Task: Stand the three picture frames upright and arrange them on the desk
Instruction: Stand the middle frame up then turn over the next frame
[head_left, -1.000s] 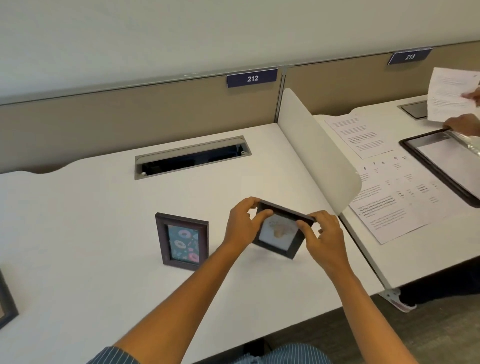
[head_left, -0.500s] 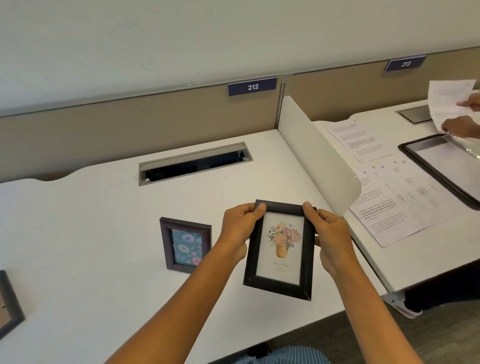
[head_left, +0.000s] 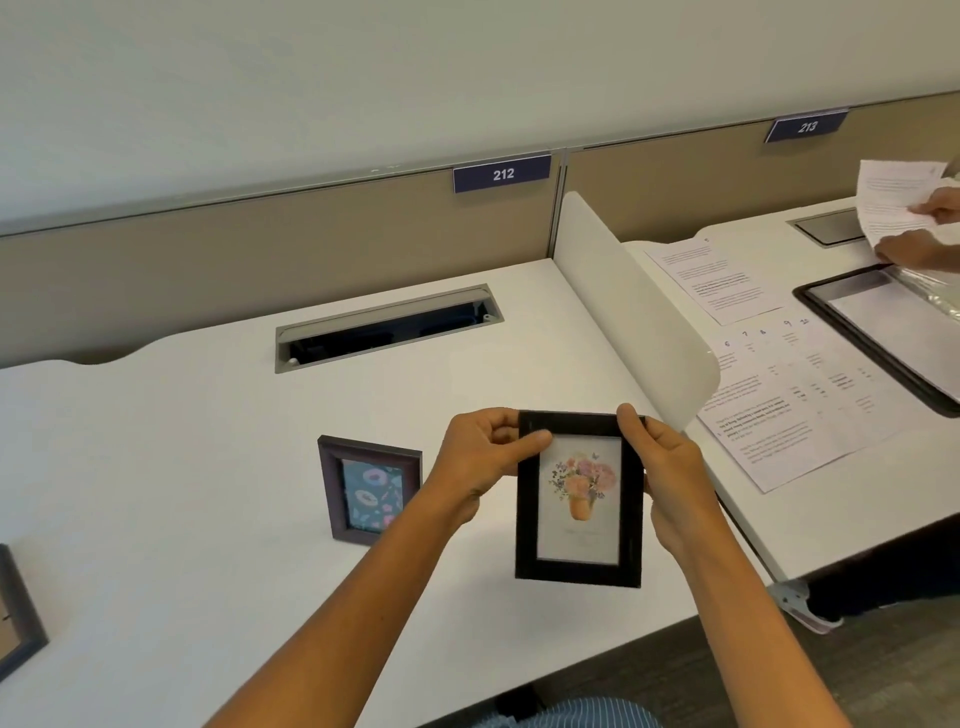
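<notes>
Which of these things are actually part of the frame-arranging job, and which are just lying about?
Part of the job:
black flower-pot picture frame, held by left hand and right hand
brown floral frame, standing
dark frame at left edge
white desk

Lying about:
printed papers
black tray

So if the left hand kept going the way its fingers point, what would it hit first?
The left hand points rightward across the black frame it grips, so past the frame it would likely meet the right hand on the opposite edge. Depth is hard to judge.

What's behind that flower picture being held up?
Behind the black frame, held by the left hand and right hand, only white desk shows around it. Its back and stand are hidden.
</notes>
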